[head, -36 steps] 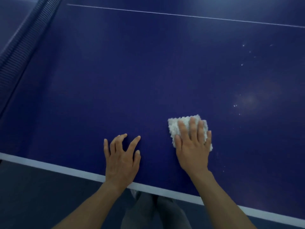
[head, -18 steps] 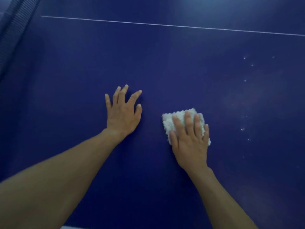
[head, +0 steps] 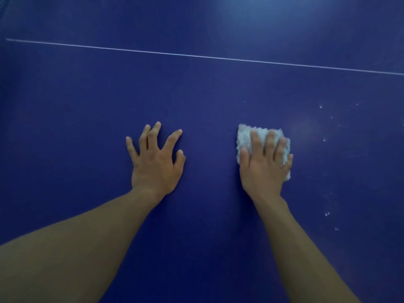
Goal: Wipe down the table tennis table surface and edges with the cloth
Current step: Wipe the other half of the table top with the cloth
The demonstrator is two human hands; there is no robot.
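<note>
Two bare forearms reach in from the bottom edge across the dark blue table tennis table (head: pixel 207 215), which fills the whole view. The left hand (head: pixel 156 162) lies palm down on the bare surface with its fingers spread and straight, holding nothing. To its right, with a strip of bare surface between them, the right hand (head: pixel 264 165) presses flat on a small white cloth (head: pixel 244 138); its fingers lie straight and close together over the fabric, not curled round it. The cloth is bunched into a rough square, its nubbly edges showing past the fingertips, along the thumb side and under the little finger.

Right of the cloth, a loose scatter of small white specks (head: pixel 327 213) dots the surface from near to far, with a faint pale smudge (head: pixel 306 127) just beyond the cloth. Farther off, a thin white line (head: pixel 196 55) runs across the table from left to right. Beyond it a soft patch of reflected light (head: pixel 273 22) brightens the blue.
</note>
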